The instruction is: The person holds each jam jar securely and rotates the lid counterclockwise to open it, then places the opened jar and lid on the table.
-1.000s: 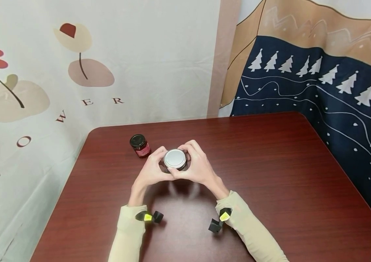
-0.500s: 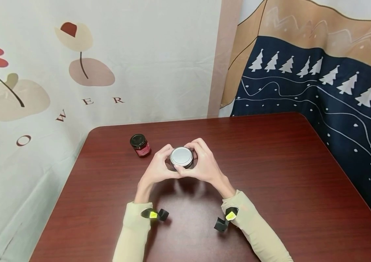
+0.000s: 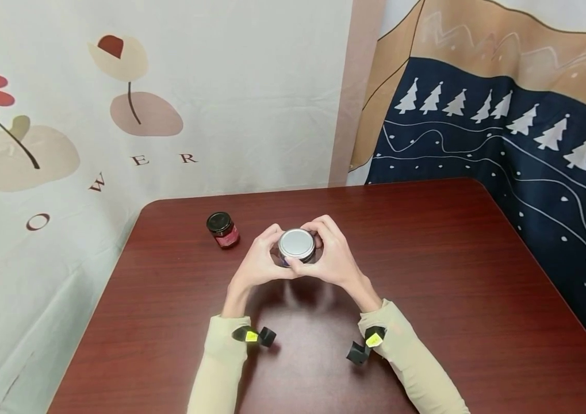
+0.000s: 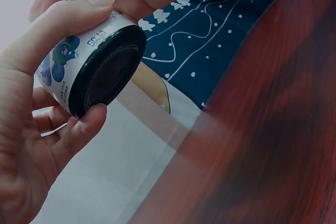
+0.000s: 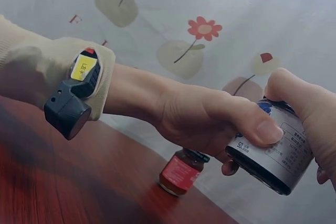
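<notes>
Silver-lidded jar (image 3: 297, 244) is up above the table (image 3: 427, 287), left hand (image 3: 260, 260) and right hand (image 3: 335, 257) both with fingers curled around its sides, so it's probably the two-handed holding step, and any next move likely wants a steady grip.

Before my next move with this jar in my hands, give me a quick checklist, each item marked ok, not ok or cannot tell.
1. Left hand gripping the silver-lidded jar: ok, thumb on the label, a fingertip at the base.
2. Right hand on it: ok, holding the opposite side.
3. Lid on: ok. Tightness: cannot tell.
4. Jar raised off the table: ok, its underside shows in the left wrist view.
5. Dark-lidded jar out of the way: ok, upright, apart from both hands.
6. A hand free: not ok, both are occupied.
</notes>
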Demonstrator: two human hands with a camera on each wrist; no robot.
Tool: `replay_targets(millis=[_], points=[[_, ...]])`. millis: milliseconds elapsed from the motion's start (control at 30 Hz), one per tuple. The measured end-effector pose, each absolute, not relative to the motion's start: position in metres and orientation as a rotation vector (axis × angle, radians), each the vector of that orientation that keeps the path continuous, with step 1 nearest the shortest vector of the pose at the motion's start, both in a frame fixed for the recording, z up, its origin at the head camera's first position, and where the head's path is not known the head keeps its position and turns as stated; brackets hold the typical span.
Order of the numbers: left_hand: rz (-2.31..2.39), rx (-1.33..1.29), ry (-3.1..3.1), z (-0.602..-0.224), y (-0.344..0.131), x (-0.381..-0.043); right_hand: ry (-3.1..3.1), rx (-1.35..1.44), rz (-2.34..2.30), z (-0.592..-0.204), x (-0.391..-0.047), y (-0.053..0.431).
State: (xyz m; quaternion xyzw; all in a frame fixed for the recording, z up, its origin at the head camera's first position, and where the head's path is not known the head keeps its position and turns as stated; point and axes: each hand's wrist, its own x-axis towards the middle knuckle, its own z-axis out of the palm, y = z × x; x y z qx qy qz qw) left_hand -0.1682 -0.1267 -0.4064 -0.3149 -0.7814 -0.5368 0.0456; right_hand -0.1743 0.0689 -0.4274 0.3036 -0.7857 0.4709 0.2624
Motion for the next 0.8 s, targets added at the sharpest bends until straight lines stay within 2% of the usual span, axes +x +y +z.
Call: replay_targets(millis=[367, 800], points=[[-1.623, -0.976, -2.403, -0.442, -0.116, -0.190, -2.136, 0.812, 1.266, -0.430, -0.174, 0.084], [-1.558, -1.023, -2.375, -0.440, -0.100, -0.192, -2.116, 0.818, 1.244, -0.428, -0.175, 0.100]])
